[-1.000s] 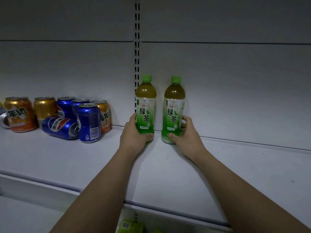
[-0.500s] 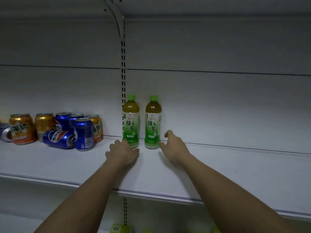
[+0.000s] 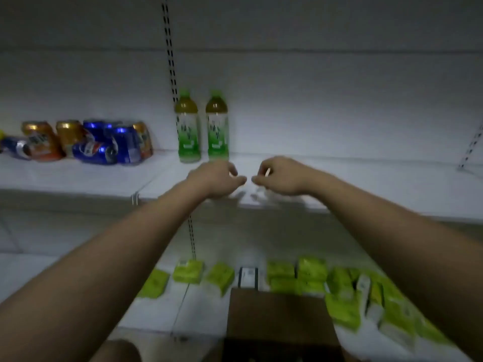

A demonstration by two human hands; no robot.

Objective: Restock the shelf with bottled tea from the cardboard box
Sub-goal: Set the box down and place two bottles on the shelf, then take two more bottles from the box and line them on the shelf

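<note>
A dim white shelf [image 3: 339, 184] carries two tea bottles [image 3: 187, 126] upright at the back wall, side by side, probably starting a row; cans [image 3: 104, 142] cluster well left; both hands, left [image 3: 217, 180] and right [image 3: 281, 176], hover empty, fingers loosely curled; the box [image 3: 279, 317] waits below.

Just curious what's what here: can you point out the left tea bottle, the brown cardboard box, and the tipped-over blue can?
Left green-capped tea bottle [image 3: 187, 131]: head view, label.
Brown cardboard box [image 3: 277, 317]: head view, flap.
Tipped-over blue can [image 3: 94, 152]: head view, side.
</note>
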